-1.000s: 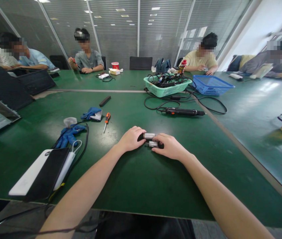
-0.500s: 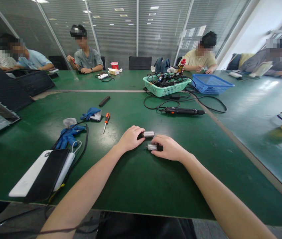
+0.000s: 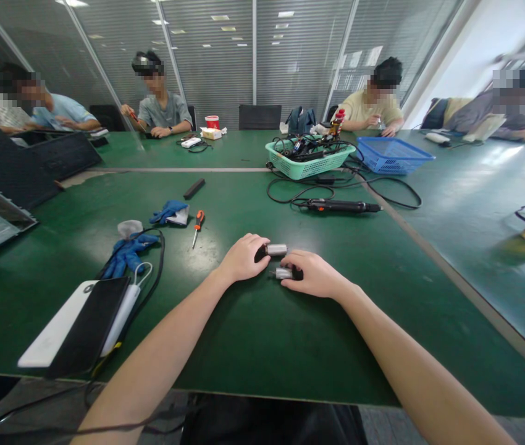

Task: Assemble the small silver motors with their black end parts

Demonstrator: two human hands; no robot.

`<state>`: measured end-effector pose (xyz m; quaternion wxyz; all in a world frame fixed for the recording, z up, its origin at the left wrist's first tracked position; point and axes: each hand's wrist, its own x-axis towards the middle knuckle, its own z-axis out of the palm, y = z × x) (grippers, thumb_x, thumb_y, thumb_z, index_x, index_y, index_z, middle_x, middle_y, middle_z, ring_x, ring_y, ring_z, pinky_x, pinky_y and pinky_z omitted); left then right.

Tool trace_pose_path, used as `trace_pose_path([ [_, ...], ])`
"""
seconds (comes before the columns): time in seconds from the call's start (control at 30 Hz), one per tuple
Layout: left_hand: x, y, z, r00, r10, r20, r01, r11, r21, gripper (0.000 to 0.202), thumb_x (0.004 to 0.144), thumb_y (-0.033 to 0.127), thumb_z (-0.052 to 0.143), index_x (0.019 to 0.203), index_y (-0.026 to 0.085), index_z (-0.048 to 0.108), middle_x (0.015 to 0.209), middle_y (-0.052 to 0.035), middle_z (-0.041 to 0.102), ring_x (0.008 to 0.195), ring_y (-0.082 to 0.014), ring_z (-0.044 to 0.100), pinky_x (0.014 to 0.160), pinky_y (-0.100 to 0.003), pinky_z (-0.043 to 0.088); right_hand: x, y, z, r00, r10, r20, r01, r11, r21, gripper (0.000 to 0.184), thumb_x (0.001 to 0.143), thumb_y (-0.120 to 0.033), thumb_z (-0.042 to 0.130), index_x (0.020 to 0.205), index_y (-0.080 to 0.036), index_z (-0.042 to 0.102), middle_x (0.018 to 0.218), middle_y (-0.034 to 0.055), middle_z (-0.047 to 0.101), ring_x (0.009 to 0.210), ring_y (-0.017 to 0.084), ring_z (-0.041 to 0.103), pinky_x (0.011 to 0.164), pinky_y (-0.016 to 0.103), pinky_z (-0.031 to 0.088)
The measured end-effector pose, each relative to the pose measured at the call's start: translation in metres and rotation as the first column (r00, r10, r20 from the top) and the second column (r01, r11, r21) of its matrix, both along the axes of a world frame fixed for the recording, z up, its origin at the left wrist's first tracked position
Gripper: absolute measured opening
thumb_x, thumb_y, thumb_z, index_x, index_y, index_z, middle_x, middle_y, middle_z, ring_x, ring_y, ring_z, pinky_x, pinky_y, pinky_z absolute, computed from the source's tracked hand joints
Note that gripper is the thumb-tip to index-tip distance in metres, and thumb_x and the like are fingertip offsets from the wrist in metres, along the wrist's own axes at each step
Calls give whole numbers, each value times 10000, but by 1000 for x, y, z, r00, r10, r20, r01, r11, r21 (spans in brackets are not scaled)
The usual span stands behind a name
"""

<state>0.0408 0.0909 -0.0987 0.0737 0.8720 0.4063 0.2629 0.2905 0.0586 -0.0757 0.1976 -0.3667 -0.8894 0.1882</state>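
Note:
My left hand (image 3: 243, 258) rests on the green table (image 3: 262, 334), fingers curled round a small black-and-silver cylinder (image 3: 275, 250) whose silver end points right. My right hand (image 3: 317, 274) lies just to the right and nearer me, closed on a second black-and-silver cylinder (image 3: 283, 273) with its silver end pointing left. The two pieces lie side by side, a small gap between them.
An orange-handled screwdriver (image 3: 197, 224), blue gloves (image 3: 128, 252) and a phone on a white power bank (image 3: 79, 321) lie to the left. A black electric screwdriver (image 3: 339, 207) with cable, a green basket (image 3: 309, 162) and a blue basket (image 3: 392, 153) lie beyond. Several people sit round the far side.
My right hand drew its cylinder slightly back and down from the left one, opening a small gap between the two pieces. The left hand has hardly moved.

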Motion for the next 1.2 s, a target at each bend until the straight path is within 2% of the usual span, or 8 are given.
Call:
trace_pose_path([
  [0.13,-1,0,0,997,51,55,-51,999,1,271,921,267,579,1177,188,619,1096,-86,672,1065,-247,595,983,-424,512,1,0,-1,1000,0,-9,0,1000,-1,236,842,-330,719,1046,-217,679,934,44,681,811,193,620,753,325,475],
  [0.27,-2,2,-1,987,117,108,-119,993,11,149,962,254,515,1039,195,628,974,-64,662,972,-219,601,912,-393,522,3,0,-1,999,0,-37,0,1000,-2,233,865,-345,698,1059,-218,673,941,49,686,802,190,626,752,326,489],
  [0.43,-2,0,1,990,97,107,-102,994,48,140,972,225,492,914,202,617,907,-47,654,916,-203,590,866,-369,508,2,-1,-3,998,-9,-69,10,1000,23,231,883,-339,674,1081,-219,664,968,58,689,841,200,638,782,339,510],
  [0.7,-2,0,1,993,85,80,-89,995,47,146,967,223,491,912,204,625,904,-50,658,922,-207,585,856,-371,504,-20,-11,-11,994,-16,-107,32,988,149,284,907,-308,652,1179,-226,644,1205,122,656,1134,282,612,984,454,512],
  [0.83,-2,1,-1,992,100,74,-104,994,43,146,965,227,492,911,206,626,899,-46,656,925,-210,585,857,-372,505,-33,-14,-16,996,4,-86,12,984,180,245,898,-268,657,1139,-223,659,1125,113,669,1090,285,616,966,462,514],
  [1.0,-3,1,-2,992,110,60,-113,993,34,160,968,224,486,900,211,630,907,-47,661,931,-212,590,848,-369,510,-39,-14,-20,995,19,-93,-4,988,154,118,907,-189,612,1016,-219,650,1025,84,644,1001,245,609,929,415,516],
  [1.2,-2,2,-2,994,99,44,-100,995,20,152,965,220,493,909,208,634,908,-47,667,931,-213,593,833,-365,509,-41,-12,-22,990,6,-138,12,992,126,141,846,-97,578,914,-221,584,972,65,594,947,222,579,888,378,508],
])
